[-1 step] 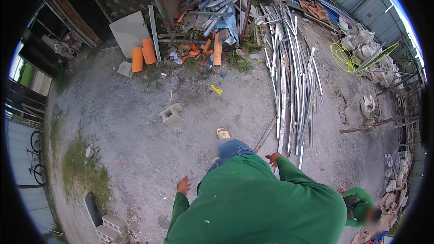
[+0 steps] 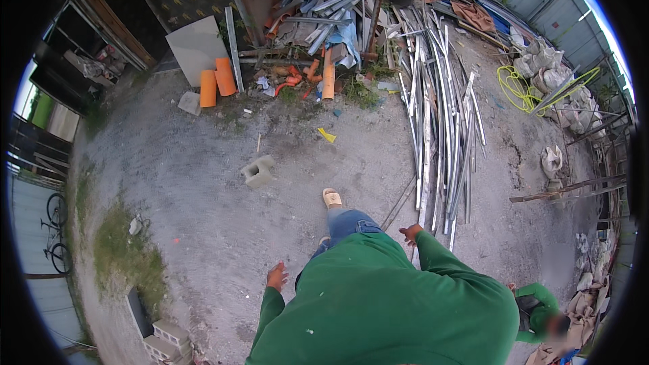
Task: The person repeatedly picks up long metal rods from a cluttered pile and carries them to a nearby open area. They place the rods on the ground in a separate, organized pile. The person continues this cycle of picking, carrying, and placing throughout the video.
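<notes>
Grey gravel yard [image 2: 203, 182], head view only. Person in a green long-sleeved top and blue jeans is mid-stride, one foot in a tan sandal [image 2: 331, 197] out front on the gravel.

Left hand [image 2: 275, 276]: hangs low beside the hip, fingers loosely curled, holding nothing. Nothing touches it; only bare gravel is under it.

Right hand [image 2: 410, 233]: out to the side, fingers spread apart, empty. It sits just beside the near ends of the long metal strips [image 2: 439, 128], not touching them as far as I can tell. A thin dark rod [image 2: 399, 203] lies on the ground between the sandal and that hand.

Metal strips: pale grey lengths lying in a loose bundle on the ground, running from near the right hand up toward the scrap heap [image 2: 331, 7] at the top of frame.

Around it:
- Concrete hollow block [image 2: 258, 171] on the gravel, well ahead of the left hand, apart from everything else.
- Orange pipe sections [image 2: 216, 82] standing upright by a grey board [image 2: 196, 44]; another orange pipe [image 2: 328, 74] near the heap.
- Small yellow scrap [image 2: 326, 135] on the ground between the block and the strips.
- Yellow coiled hose [image 2: 517, 88] at right, near pale sacks [image 2: 541, 61].
- Stacked grey blocks [image 2: 162, 341] lower left, next to a grass patch [image 2: 115, 250].
- Bicycle [image 2: 57, 230] by the fence at far left.
- Second person in green [image 2: 534, 304] at lower right, well apart from both hands.
</notes>
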### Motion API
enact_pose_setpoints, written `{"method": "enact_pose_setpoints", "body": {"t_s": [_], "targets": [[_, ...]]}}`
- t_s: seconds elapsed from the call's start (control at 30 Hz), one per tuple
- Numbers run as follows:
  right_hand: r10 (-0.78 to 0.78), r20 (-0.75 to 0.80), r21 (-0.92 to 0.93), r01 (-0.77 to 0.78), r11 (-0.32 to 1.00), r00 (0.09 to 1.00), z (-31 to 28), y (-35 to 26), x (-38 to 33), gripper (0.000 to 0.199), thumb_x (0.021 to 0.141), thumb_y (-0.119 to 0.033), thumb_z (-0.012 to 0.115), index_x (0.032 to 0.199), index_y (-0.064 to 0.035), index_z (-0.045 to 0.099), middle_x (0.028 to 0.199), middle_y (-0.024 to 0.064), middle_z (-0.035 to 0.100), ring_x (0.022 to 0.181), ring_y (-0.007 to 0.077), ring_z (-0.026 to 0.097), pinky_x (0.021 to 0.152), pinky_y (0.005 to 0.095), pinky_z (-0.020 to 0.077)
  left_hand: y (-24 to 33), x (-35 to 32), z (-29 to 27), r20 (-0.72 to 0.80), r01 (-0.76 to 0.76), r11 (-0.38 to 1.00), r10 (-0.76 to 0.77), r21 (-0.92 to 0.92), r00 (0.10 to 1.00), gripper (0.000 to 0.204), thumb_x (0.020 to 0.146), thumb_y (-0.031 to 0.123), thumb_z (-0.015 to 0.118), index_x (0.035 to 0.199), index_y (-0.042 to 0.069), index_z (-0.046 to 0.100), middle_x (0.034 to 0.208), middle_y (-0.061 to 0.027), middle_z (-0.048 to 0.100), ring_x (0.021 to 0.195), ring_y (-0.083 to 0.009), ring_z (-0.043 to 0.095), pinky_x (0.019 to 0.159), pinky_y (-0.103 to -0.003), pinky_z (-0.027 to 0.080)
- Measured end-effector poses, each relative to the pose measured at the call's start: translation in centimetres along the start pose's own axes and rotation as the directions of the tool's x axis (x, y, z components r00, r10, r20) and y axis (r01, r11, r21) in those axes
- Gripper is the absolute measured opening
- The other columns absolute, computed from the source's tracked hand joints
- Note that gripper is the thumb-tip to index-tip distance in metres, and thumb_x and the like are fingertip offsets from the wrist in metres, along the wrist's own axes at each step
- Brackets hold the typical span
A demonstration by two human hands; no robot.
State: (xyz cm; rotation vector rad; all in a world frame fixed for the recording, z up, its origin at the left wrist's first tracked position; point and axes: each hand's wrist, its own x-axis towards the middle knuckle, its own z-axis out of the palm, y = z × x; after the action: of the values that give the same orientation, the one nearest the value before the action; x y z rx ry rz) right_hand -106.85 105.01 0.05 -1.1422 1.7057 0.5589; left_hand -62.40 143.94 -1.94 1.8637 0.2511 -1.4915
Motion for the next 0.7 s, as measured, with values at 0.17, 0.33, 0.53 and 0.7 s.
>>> {"method": "enact_pose_setpoints", "body": {"t_s": [0.17, 0.33, 0.53, 0.7], "targets": [[-0.166, -0.167, -0.151, 0.141, 0.978, 0.972, -5.0, -13.4, 8.5, 0.066, 0.086, -0.057, 0.061, 0.095, 0.0077, 0.068, 0.09, 0.0185, 0.071, 0.072, 0.0288, 0.072, 0.059, 0.0413, 0.0583, 7.4, 1.4, 0.0, -0.04, -0.008, 0.995, 0.012, 0.104, 0.999, 0.065, 0.092, 0.052, 0.057, 0.138, 0.008, 0.048, 0.134, -0.0096, 0.056, 0.112, -0.0285, 0.057, 0.093, -0.047, 0.042], [-0.274, -0.14, -0.089, 0.263, 0.961, 0.952, -4.9, -25.4, 12.9, 0.065, 0.083, -0.058, 0.063, 0.084, 0.0068, 0.069, 0.075, 0.0192, 0.069, 0.066, 0.0288, 0.071, 0.059, 0.0399, 0.0577, 14.3, -1.5, -3.6, -0.113, 0.096, 0.919, -0.056, 0.382, 0.992, 0.066, 0.092, 0.053, 0.056, 0.14, 0.009, 0.047, 0.135, -0.009, 0.055, 0.113, -0.0291, 0.057, 0.093, -0.047, 0.043], [-0.315, -0.157, -0.014, 0.317, 0.948, 0.936, -4.4, -35.8, 13.4, 0.07, 0.083, -0.063, 0.057, 0.085, 0.0051, 0.07, 0.072, 0.0188, 0.069, 0.067, 0.0292, 0.07, 0.065, 0.0402, 0.0558, 23.4, 3.6, -11.0, -0.135, 0.191, 0.881, -0.146, 0.433, 0.98, 0.066, 0.092, 0.054, 0.056, 0.141, 0.01, 0.046, 0.136, -0.0078, 0.055, 0.113, -0.0297, 0.058, 0.093, -0.046, 0.044], [-0.185, -0.261, 0.043, 0.203, 0.978, 0.947, -1.0, -35.5, 16.6, 0.072, 0.082, -0.065, 0.056, 0.084, 0.0054, 0.07, 0.073, 0.0208, 0.069, 0.068, 0.0297, 0.07, 0.072, 0.0394, 0.0544, 38.7, 11.6, -19.7, -0.128, 0.202, 0.878, -0.161, 0.434, 0.979, 0.067, 0.092, 0.055, 0.055, 0.142, 0.012, 0.045, 0.136, -0.0067, 0.055, 0.114, -0.0302, 0.058, 0.092, -0.046, 0.045]]}}
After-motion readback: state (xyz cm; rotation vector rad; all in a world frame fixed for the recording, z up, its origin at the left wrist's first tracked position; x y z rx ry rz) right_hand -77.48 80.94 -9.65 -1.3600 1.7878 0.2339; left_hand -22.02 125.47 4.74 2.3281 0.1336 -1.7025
